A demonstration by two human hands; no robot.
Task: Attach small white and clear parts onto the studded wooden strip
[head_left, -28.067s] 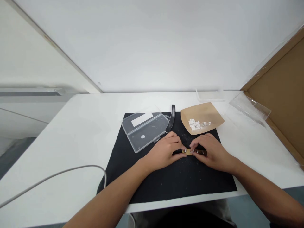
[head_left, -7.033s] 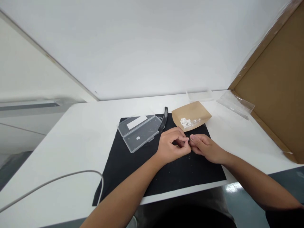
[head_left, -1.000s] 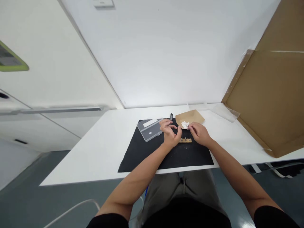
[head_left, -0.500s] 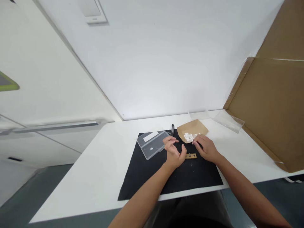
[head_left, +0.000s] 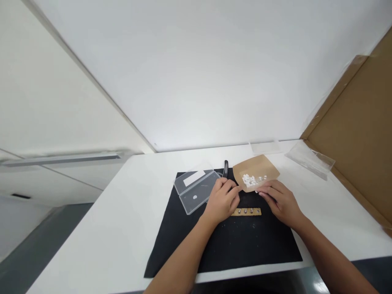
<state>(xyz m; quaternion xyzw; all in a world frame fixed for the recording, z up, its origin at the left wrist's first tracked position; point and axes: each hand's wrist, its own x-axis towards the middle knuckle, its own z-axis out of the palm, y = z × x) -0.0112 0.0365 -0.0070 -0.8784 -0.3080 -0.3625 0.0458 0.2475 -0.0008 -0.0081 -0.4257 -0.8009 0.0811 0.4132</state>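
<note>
My left hand [head_left: 223, 200] is closed, its fingertips at the near left edge of a brown paper tray [head_left: 252, 163] that holds several small white pieces [head_left: 249, 179]. Between the thumb and fingers of my right hand [head_left: 281, 202] is a small white piece [head_left: 256, 191], just at the tray's near edge. A narrow wooden strip [head_left: 255, 212] carrying several small metal posts lies on the black mat [head_left: 245, 249] between the hands. Part of its left end is covered by my left hand.
Left of the hands, an open clear plastic case [head_left: 199, 196] with a white label lies partly on the mat. A black-handled tool [head_left: 226, 168] is behind my left hand. Clear plastic pieces [head_left: 310, 160] lie at the back right, near a cardboard wall [head_left: 358, 134].
My left hand has gone from spread fingers to closed at the tray's edge, uncovering more of the wooden strip. My right hand has drawn slightly back from the white pieces. The camera view has shifted.
</note>
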